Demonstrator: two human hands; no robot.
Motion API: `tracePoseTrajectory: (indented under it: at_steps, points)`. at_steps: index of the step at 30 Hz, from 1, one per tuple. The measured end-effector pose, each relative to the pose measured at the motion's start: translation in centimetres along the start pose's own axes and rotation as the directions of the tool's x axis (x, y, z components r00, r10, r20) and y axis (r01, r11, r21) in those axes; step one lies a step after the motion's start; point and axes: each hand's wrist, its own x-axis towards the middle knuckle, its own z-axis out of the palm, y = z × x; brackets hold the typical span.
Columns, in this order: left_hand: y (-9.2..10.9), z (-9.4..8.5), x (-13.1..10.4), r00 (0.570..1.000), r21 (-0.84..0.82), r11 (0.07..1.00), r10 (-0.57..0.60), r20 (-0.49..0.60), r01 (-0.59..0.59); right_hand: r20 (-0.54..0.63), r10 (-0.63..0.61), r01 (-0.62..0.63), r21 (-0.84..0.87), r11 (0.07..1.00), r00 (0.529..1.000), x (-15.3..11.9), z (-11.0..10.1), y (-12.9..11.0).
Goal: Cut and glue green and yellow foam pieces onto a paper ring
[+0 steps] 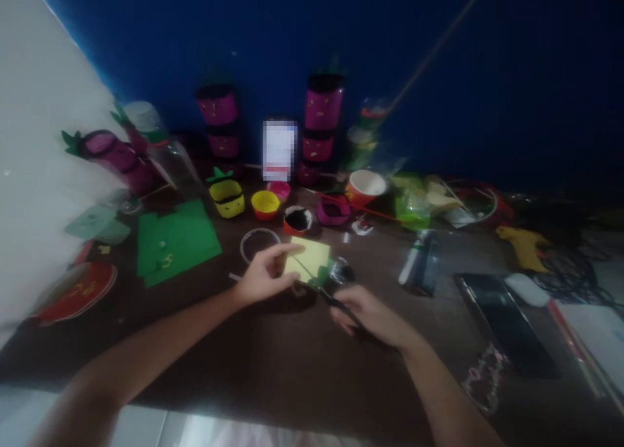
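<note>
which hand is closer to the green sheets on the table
Your left. The left hand is to the right of the green sheets, holding yellow paper; the right hand is farther right, holding scissors.

Yellow sheet looks matt, like paper; dk. phone glossy.

Pale yellow colours the small paper; dark handles mark the scissors at about five o'clock from it. At nine, flat sheets are bright green. At ten, a small box is yellow with a black upper band and green leaves. At eleven and twelve, two towers are magenta-purple, banded black, before a deep blue wall. Toward one, a cup shows red-orange outside, white inside; at three, a cloth is mustard yellow
</note>
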Motion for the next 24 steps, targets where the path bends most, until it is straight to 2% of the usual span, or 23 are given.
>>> tracePoseTrajectory:
  at_steps: [7, 13, 24]
  points:
    - [0.19, 0.18, 0.11, 0.998, -0.044, 0.997, 0.063, -0.001, -0.063, -0.001, -0.002, 0.002, 0.001, 1.0, 1.0, -0.07, -0.01, -0.05]
    - [0.37, 0.26, 0.06, 0.997, -0.015, 0.997, 0.072, -0.022, -0.072, 0.009, -0.006, 0.006, -0.008, 1.0, 1.0, 0.02, -0.11, 0.27]
    - [0.16, 0.18, 0.27, 0.987, 0.029, 0.987, 0.16, -0.032, -0.159, -0.004, 0.006, -0.006, -0.006, 1.0, 1.0, -0.01, 0.04, -0.06]
